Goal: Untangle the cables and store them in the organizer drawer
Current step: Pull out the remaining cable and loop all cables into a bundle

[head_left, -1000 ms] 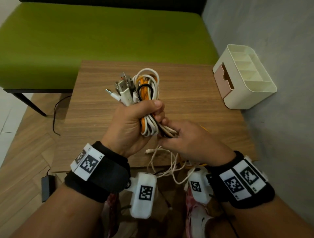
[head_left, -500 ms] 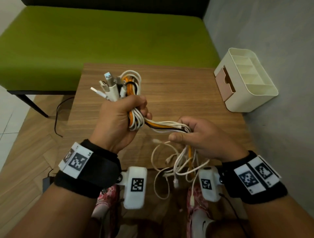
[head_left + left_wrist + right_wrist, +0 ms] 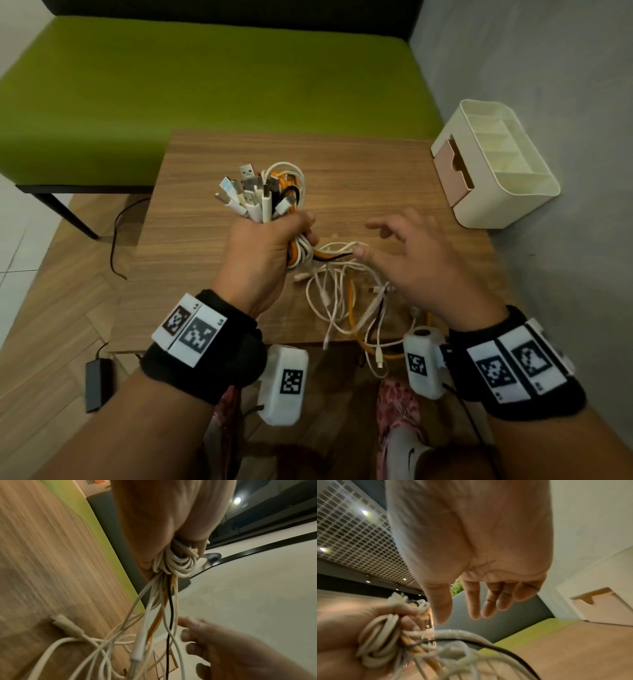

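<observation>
Two hands: left hand (image 3: 265, 251) fisting cables (image 3: 270, 192), right hand (image 3: 416, 263) loose beside.

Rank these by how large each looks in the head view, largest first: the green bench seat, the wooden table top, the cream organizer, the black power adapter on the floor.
1. green bench seat
2. wooden table top, partly hidden by hands and cables
3. cream organizer
4. black power adapter

This is apparent size only; the bench lies farther from the camera.

- One tangled bundle of white, orange and black cables (image 3: 274, 192); the strand count cannot be told.
- One cream plastic organizer (image 3: 507, 192) with one pink drawer (image 3: 452, 171).
- One wooden bench (image 3: 359, 164).
- Two hands: left hand (image 3: 263, 253), right hand (image 3: 421, 263).
</observation>
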The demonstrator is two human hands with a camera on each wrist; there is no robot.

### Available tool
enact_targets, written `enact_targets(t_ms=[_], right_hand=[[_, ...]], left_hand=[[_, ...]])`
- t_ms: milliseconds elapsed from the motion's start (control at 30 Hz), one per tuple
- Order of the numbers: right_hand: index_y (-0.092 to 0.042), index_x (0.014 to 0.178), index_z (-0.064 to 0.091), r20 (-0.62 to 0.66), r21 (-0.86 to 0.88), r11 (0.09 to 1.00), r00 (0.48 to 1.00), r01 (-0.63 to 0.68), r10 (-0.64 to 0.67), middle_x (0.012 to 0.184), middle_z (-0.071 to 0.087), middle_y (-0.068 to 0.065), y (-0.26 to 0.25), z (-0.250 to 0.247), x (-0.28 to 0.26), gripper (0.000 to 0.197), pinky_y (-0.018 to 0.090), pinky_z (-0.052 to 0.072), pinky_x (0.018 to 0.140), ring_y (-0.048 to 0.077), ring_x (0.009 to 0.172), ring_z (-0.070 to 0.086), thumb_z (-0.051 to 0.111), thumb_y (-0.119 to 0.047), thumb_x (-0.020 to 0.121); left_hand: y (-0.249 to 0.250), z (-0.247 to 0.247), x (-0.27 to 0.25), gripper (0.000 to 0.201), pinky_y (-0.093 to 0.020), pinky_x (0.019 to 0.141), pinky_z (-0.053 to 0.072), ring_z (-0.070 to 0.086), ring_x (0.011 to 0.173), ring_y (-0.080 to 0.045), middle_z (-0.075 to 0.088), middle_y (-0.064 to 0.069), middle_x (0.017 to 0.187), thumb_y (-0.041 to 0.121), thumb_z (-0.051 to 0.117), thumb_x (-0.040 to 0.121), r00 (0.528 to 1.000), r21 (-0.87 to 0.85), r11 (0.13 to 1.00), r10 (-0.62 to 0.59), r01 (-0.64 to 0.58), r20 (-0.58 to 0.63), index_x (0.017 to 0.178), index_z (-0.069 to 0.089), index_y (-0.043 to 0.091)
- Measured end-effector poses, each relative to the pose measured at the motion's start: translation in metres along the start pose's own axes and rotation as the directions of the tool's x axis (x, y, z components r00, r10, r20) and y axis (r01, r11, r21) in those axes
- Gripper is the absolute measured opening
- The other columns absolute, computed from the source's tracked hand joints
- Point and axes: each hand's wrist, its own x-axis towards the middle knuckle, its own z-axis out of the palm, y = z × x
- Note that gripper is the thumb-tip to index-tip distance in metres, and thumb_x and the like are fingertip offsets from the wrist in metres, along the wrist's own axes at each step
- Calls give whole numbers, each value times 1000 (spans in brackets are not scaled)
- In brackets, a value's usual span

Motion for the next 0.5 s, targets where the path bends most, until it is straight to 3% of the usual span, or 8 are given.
enact_targets(t_ms=[67, 133, 200, 267, 333, 433, 500], right_hand=[[-37, 123, 53, -14, 215, 975, 999, -47, 51, 92, 61, -9, -10, -5, -8, 38, 25, 44, 69, 6, 83, 59, 62, -51, 89], [-36, 128, 47, 151, 443, 886, 986, -133, 73, 83, 72, -2, -24, -2, -15, 40, 28, 50, 61, 10, 70, 68, 60, -46, 92], [-34, 137, 40, 321, 618, 744, 945, -253, 55, 87, 75, 5, -34, 9, -19, 45, 30, 54, 58, 18, 71, 72, 55, -42, 96], [-30, 141, 39, 357, 713, 630, 933, -307, 50, 103, 73, 9, -39, 21, -20, 45, 32, 58, 63, 22, 81, 74, 49, -41, 98], [-24, 137, 44, 315, 806, 502, 945, -313, 83, 115, 68, 9, -37, 28, -17, 38, 36, 61, 76, 24, 93, 73, 47, -35, 101], [-18, 129, 45, 246, 932, 243, 961, -270, 127, 114, 70, 9, -33, 28, -13, 29, 39, 59, 86, 25, 101, 71, 50, -14, 101], [-18, 127, 45, 188, 950, 219, 969, -220, 159, 114, 70, 13, -32, 29, -12, 35, 40, 56, 91, 27, 105, 69, 54, -4, 97]], left_hand=[[-1, 1, 1, 15, -40, 68, 50, 58, 57, -18, 57, -3, 59, -6, 61, 86, 1000, -8, 1000, 5, -5, -22, 78, 59, 7], [-1, 4, 1, 16, -40, 66, 50, 59, 59, -20, 58, -4, 59, -5, 61, 86, 999, -40, 999, 3, -4, -42, 76, 61, 8], [-3, 8, -1, 18, -37, 64, 49, 59, 61, -22, 58, -7, 59, -4, 61, 86, 999, -101, 995, -15, 12, -29, 74, 62, 9], [-4, 11, -4, 17, -33, 60, 50, 58, 59, -21, 56, -8, 60, -3, 59, 87, 997, -200, 977, -67, 70, 26, 74, 59, 8], [-5, 14, -7, 14, -31, 57, 51, 58, 59, -18, 54, -9, 64, -1, 58, 87, 987, -301, 941, -130, 154, 98, 76, 56, 7], [-8, 16, -9, 10, -34, 65, 54, 58, 68, -19, 52, -10, 69, 6, 63, 81, 965, -394, 886, -184, 244, 185, 80, 53, 7], [-8, 17, -10, 9, -33, 69, 55, 59, 70, -19, 53, -9, 68, 8, 64, 78, 964, -407, 878, -192, 253, 185, 79, 54, 7]])
